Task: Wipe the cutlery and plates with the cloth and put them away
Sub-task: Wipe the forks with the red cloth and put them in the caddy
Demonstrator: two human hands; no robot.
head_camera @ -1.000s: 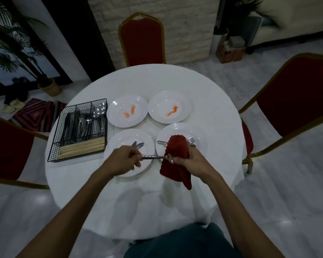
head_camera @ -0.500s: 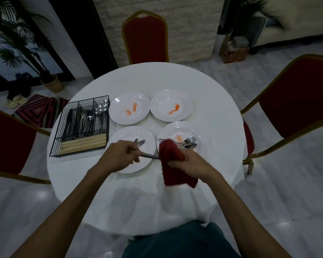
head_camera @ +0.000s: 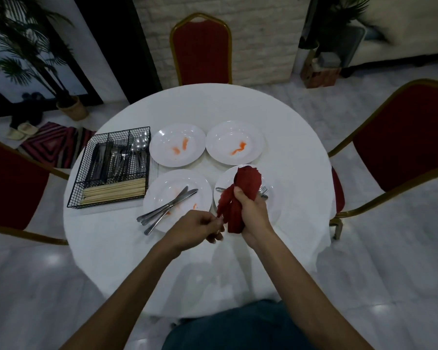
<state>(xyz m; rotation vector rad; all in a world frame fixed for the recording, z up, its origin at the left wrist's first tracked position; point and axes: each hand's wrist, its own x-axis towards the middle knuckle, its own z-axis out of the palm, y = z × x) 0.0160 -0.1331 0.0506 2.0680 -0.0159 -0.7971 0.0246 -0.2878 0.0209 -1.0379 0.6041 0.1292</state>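
Note:
My right hand (head_camera: 250, 210) grips a red cloth (head_camera: 240, 193) bunched around a piece of cutlery. My left hand (head_camera: 197, 229) pinches that piece's handle end just left of the cloth; most of it is hidden in the cloth. Four white plates lie on the round table (head_camera: 288, 173). The near left plate (head_camera: 162, 193) carries three knives (head_camera: 167, 208) and orange smears. Forks (head_camera: 263, 190) rest on the near right plate (head_camera: 221, 183), partly behind the cloth. The far left plate (head_camera: 177, 144) and far right plate (head_camera: 234, 142) show orange stains.
A black wire cutlery basket (head_camera: 109, 168) with cutlery and wooden chopsticks stands at the table's left. Red chairs stand at the far side (head_camera: 200, 46), the right (head_camera: 400, 137) and the left (head_camera: 10, 183). A potted plant (head_camera: 71, 107) and a striped rug are on the floor.
Both hands moved nearer to me and to the right, uncovering the knives on the near left plate. The cloth now stands upright in my right hand, wrapped around the piece.

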